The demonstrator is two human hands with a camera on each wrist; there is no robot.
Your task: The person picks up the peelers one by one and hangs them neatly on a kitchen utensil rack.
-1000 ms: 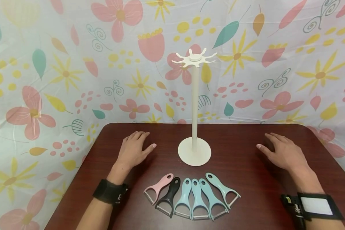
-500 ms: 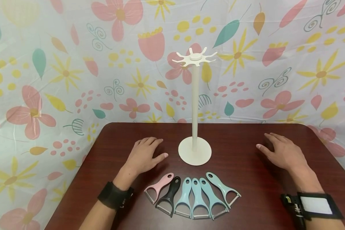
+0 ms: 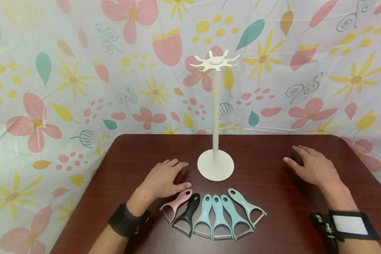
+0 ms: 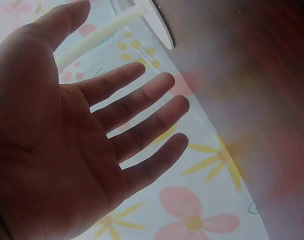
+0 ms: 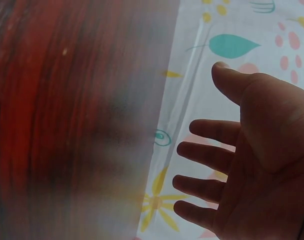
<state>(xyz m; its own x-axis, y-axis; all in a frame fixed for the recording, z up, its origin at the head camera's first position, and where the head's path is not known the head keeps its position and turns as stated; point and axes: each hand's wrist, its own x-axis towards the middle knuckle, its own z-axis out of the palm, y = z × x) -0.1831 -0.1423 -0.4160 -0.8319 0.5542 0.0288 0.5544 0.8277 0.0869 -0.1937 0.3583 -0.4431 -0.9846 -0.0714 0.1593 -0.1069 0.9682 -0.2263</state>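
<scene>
Several peelers lie fanned out on the table in the head view: a pink peeler [image 3: 177, 204], a black peeler [image 3: 189, 213] and several light blue peelers [image 3: 218, 215]. My left hand [image 3: 163, 179] is just above the pink peeler's handle, fingers spread; whether the thumb touches it I cannot tell. In the left wrist view the left palm [image 4: 62, 130] holds nothing. My right hand [image 3: 314, 167] lies at the table's right side, relaxed, and its palm [image 5: 272, 160] holds nothing in the right wrist view. Behind the peelers stands a white rack [image 3: 216, 113] with radiating hooks on top.
The dark brown table [image 3: 260, 158] ends at a flower-patterned cloth [image 3: 114, 70] hanging behind and to the left. The rack's round base [image 3: 215, 165] stands between the two hands, behind the peelers. A black band sits on each wrist.
My left hand has moved right and nearer to me, from the table's left side to the pink peeler's handle. The right hand has stayed in place.
</scene>
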